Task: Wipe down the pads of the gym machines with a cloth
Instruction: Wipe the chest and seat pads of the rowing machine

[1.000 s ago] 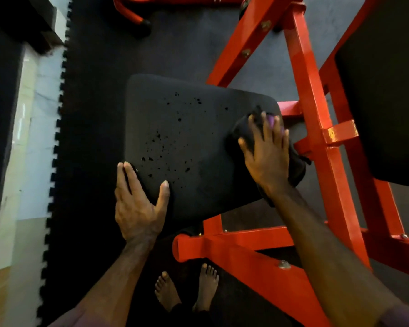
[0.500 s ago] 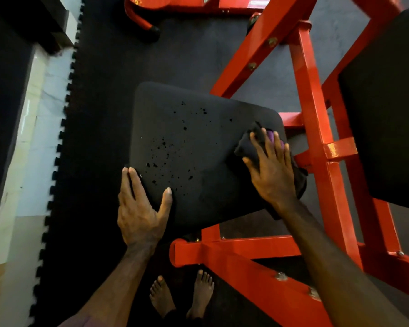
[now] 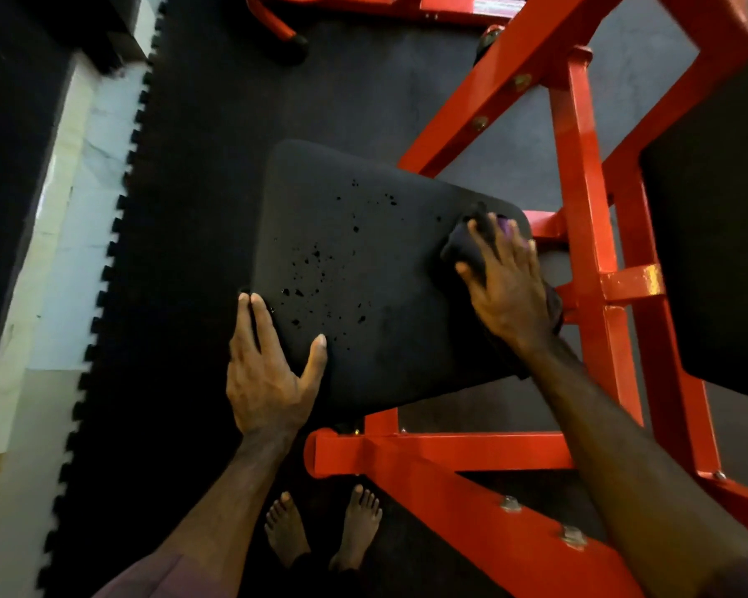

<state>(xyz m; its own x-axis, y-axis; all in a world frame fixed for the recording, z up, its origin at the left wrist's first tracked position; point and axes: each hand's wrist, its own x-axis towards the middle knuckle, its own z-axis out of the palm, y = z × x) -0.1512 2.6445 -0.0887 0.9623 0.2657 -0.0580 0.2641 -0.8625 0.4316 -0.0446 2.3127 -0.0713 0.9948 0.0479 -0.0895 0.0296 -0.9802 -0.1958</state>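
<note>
A black seat pad point(image 3: 363, 269) with small torn specks sits on a red machine frame point(image 3: 579, 209). My right hand point(image 3: 506, 287) presses a dark cloth point(image 3: 460, 243) with a purple patch flat against the pad's right edge, fingers spread and fairly straight. Part of the cloth hangs past the pad under my wrist. At the pad's near left corner my left hand point(image 3: 268, 373) rests flat, with the fingers along the left edge and the thumb on top. A second black pad point(image 3: 717, 252) stands at the far right.
The frame's lower red beam point(image 3: 450, 459) runs below the pad, just in front of my bare feet point(image 3: 320, 528). Black interlocking floor mat point(image 3: 169, 209) covers the ground, and a pale tiled strip point(image 3: 61, 252) runs along the left. Another red machine base point(image 3: 363, 6) lies at the top.
My right hand and the cloth have stayed near the pad's right edge, shifting only slightly along it. My left hand keeps its place on the near left corner. The camera has tilted a little.
</note>
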